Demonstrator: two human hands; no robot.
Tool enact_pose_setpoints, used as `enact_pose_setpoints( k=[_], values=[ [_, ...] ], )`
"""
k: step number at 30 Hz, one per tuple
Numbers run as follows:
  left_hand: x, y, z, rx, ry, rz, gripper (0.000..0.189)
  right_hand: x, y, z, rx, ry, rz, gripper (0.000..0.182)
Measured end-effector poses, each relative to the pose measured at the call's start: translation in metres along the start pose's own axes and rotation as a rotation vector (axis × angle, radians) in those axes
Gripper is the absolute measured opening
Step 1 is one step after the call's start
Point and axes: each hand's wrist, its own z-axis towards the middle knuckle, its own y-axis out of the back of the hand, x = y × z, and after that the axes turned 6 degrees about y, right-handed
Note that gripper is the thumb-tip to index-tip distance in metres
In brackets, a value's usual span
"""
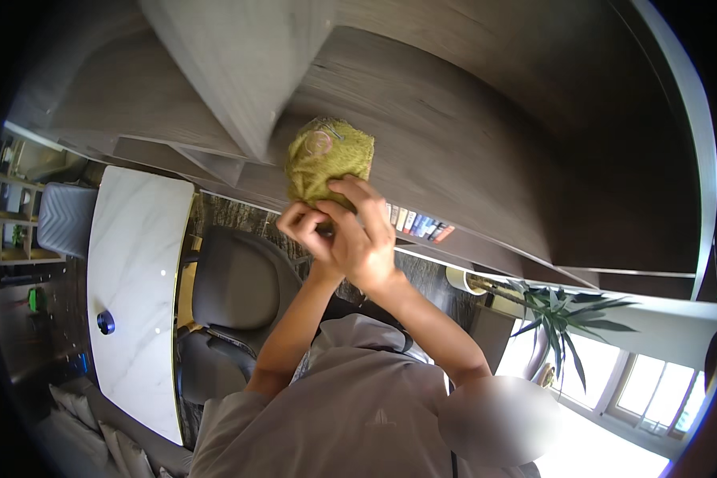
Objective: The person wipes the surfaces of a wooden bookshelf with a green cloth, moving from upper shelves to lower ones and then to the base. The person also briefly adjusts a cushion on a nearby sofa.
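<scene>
A yellow-green fuzzy cloth with a pinkish round mark lies bunched against a dark wood-grain shelf, beside an upright divider panel. My left hand pinches the cloth's near edge with bent fingers. Crossing close beside it, my right hand has its fingertips on the cloth's lower right part. Both hands touch the cloth, and the fingers hide part of its near edge.
Books stand on a lower shelf to the right. A marble-topped table with a small dark round object is at the left, beside dark chairs. A spiky-leaved potted plant and windows are at the right.
</scene>
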Motion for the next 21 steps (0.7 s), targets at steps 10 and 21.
enact_pose_setpoints(
  k=[10,21],
  values=[
    [-0.092,-0.063,-0.081,0.292,-0.14,-0.18,0.043,-0.063,0.133,-0.058,-0.078,-0.069,-0.217,0.018],
    [-0.215,-0.13,-0.186,0.462,-0.228,-0.217,0.046,-0.124,0.292,-0.127,-0.184,-0.18,-0.277,0.024]
  ],
)
